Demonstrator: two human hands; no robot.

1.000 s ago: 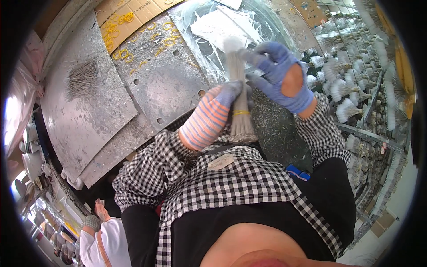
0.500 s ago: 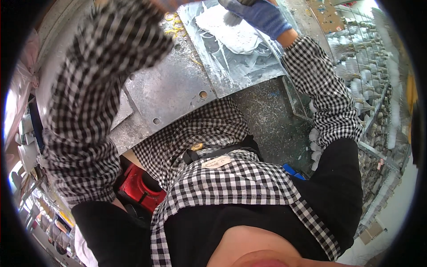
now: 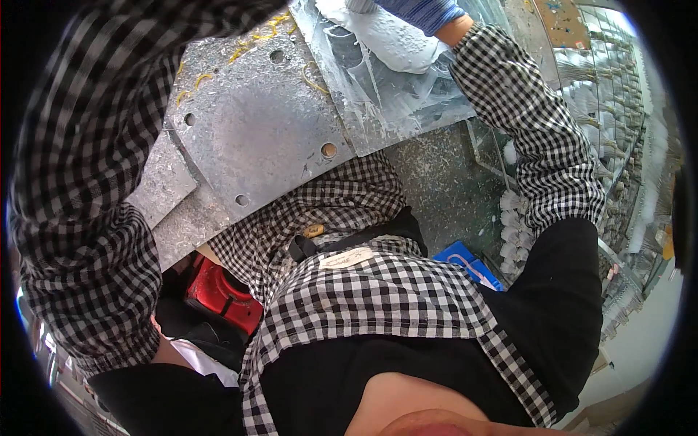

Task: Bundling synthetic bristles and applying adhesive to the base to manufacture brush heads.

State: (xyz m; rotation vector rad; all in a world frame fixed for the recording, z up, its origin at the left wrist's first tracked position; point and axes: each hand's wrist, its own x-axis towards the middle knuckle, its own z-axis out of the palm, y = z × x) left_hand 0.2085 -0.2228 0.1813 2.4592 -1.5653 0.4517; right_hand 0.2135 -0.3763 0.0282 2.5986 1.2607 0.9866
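At the top edge, my right hand [image 3: 420, 10], in a blue knit glove, is cut off by the frame, so most of its fingers are out of sight. Next to it a pale bristle tuft [image 3: 360, 6] hangs from the hand over a thick pool of white paste [image 3: 396, 51]. The paste lies on a smeared grey board [image 3: 378, 112]. My left hand is beyond the upper edge; only its checked sleeve [image 3: 102, 123] shows, reaching up and over the metal plate's far side.
A scratched metal plate [image 3: 254, 145] with round holes lies left of the board, with yellow strands [image 3: 240, 52] at its far end. Racks of white-bristled pieces [image 3: 603, 109] stand at right. A red stool-like object [image 3: 222, 294] and a blue item [image 3: 472, 265] are below the table.
My left arm has swung out to the left and up, taking the hand out of view. My right hand has shifted slightly up, with the tuft moving over the paste's far edge.
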